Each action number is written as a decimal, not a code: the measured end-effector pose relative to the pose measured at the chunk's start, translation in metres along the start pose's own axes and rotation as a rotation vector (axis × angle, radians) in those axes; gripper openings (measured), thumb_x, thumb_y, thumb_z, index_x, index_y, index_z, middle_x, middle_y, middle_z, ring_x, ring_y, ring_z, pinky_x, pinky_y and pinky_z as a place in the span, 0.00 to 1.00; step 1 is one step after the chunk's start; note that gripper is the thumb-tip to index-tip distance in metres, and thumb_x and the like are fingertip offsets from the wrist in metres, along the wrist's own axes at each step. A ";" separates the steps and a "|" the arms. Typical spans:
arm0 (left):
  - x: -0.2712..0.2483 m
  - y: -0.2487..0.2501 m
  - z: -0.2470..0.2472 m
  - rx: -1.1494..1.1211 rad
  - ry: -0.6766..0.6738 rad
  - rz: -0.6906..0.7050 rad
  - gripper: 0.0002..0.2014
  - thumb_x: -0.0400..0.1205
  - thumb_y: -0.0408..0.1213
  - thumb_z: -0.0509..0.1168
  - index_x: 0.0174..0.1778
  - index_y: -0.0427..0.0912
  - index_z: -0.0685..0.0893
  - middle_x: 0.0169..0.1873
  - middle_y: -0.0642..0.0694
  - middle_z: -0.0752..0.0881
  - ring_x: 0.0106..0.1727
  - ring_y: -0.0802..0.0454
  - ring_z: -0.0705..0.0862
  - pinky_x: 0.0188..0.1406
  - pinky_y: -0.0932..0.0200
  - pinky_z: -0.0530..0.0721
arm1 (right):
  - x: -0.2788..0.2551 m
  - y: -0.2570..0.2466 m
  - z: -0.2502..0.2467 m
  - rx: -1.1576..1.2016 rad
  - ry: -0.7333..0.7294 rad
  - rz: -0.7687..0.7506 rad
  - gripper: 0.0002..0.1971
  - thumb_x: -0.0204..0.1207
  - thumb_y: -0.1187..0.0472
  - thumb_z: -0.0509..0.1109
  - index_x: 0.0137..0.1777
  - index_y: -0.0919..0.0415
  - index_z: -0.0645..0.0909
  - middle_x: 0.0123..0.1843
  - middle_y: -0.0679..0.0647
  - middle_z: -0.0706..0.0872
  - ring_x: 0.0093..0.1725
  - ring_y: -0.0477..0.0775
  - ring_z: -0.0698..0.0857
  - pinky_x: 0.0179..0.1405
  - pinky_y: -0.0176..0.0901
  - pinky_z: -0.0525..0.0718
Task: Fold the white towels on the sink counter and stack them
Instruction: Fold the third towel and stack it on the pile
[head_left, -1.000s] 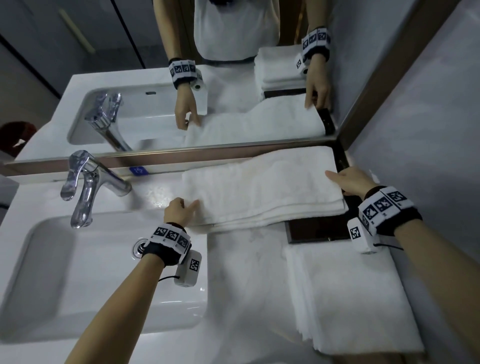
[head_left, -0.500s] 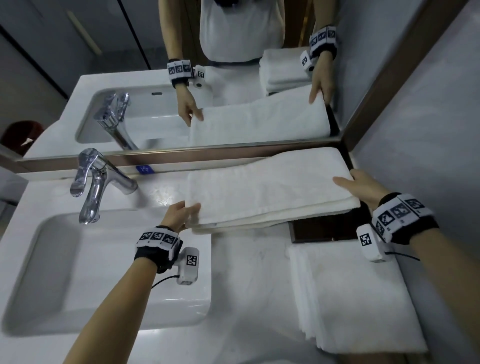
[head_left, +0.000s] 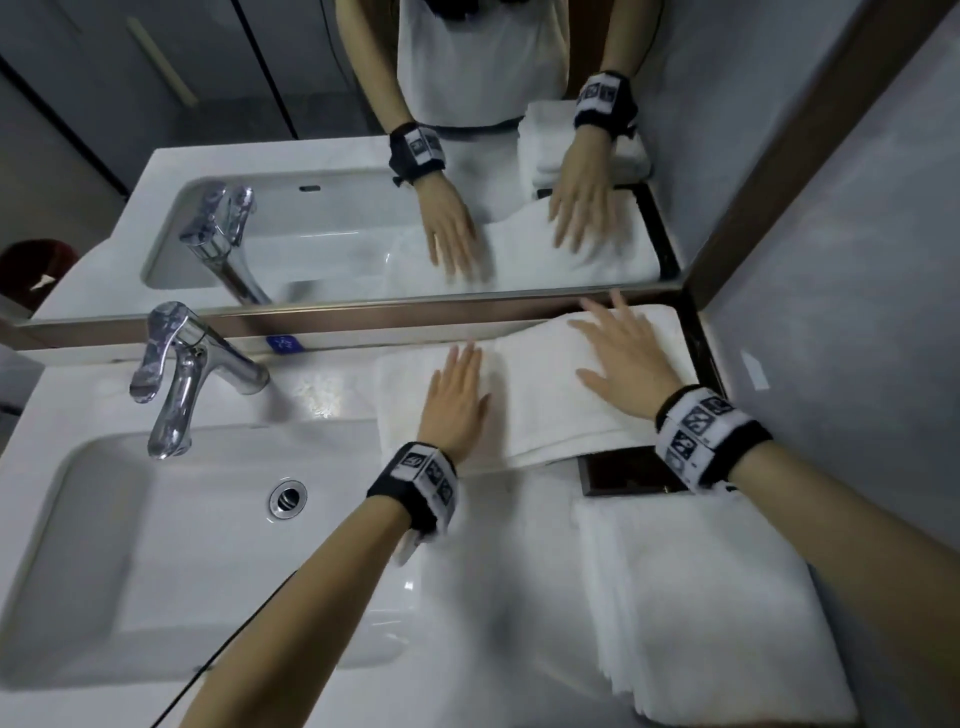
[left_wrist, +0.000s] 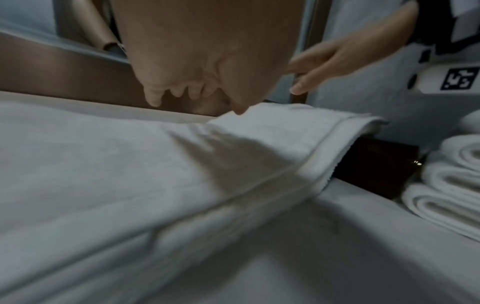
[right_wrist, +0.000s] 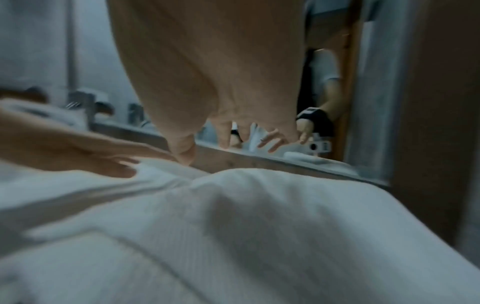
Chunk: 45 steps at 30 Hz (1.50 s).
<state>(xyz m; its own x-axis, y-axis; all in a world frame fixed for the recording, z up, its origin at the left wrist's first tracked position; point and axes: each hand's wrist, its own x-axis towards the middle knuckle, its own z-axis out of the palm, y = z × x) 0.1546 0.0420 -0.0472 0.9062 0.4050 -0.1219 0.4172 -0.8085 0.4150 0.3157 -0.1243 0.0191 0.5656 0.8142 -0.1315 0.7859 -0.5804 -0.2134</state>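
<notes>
A person's left hand (head_left: 457, 400) and right hand (head_left: 626, 364) lie palm-down on a folded white towel (head_left: 540, 395) at the back of the sink counter (head_left: 322, 395), centre-right of the head view, just below the mirror (head_left: 363, 223). Both hands are flat with fingers straight and spread, grasping nothing; the towel lies beneath the fingers, which point toward the mirror. The left hand sits on the towel's left half, the right hand on its right half (the wrist views are blurred, and whether the fingertips press the cloth or hover just above it cannot be told). The towel's right end overhangs a dark tray (head_left: 623, 470) against the wall. A stack of folded towels (head_left: 706, 608) sits in the lower right of the frame, just beside the tray's near edge. The chrome faucet (head_left: 176, 374) stands at left, above the basin (head_left: 130, 545), well apart from the hands.
</notes>
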 end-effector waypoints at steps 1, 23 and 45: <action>0.009 0.007 0.007 0.027 -0.063 0.004 0.29 0.87 0.39 0.49 0.83 0.38 0.45 0.84 0.43 0.45 0.85 0.46 0.42 0.83 0.46 0.44 | 0.008 -0.009 0.005 -0.098 -0.092 -0.051 0.32 0.80 0.52 0.63 0.82 0.54 0.56 0.86 0.51 0.45 0.84 0.62 0.39 0.80 0.65 0.47; -0.019 -0.087 0.013 0.173 -0.112 -0.142 0.35 0.80 0.68 0.39 0.81 0.61 0.39 0.83 0.56 0.35 0.82 0.52 0.30 0.78 0.30 0.34 | -0.013 0.084 0.031 0.124 -0.201 0.192 0.30 0.84 0.46 0.53 0.83 0.46 0.46 0.86 0.47 0.40 0.85 0.53 0.41 0.83 0.57 0.49; 0.052 0.051 0.030 0.076 -0.435 0.121 0.59 0.68 0.52 0.73 0.83 0.41 0.38 0.84 0.45 0.38 0.83 0.42 0.34 0.83 0.38 0.42 | -0.035 0.065 -0.033 1.121 -0.027 0.555 0.03 0.75 0.61 0.71 0.45 0.51 0.83 0.41 0.42 0.90 0.37 0.39 0.89 0.32 0.30 0.84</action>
<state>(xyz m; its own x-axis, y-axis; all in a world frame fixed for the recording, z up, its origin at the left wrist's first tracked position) 0.2251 0.0090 -0.0591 0.8866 0.1021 -0.4511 0.2960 -0.8746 0.3839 0.3551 -0.1907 0.0420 0.7362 0.4728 -0.4842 -0.2091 -0.5217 -0.8271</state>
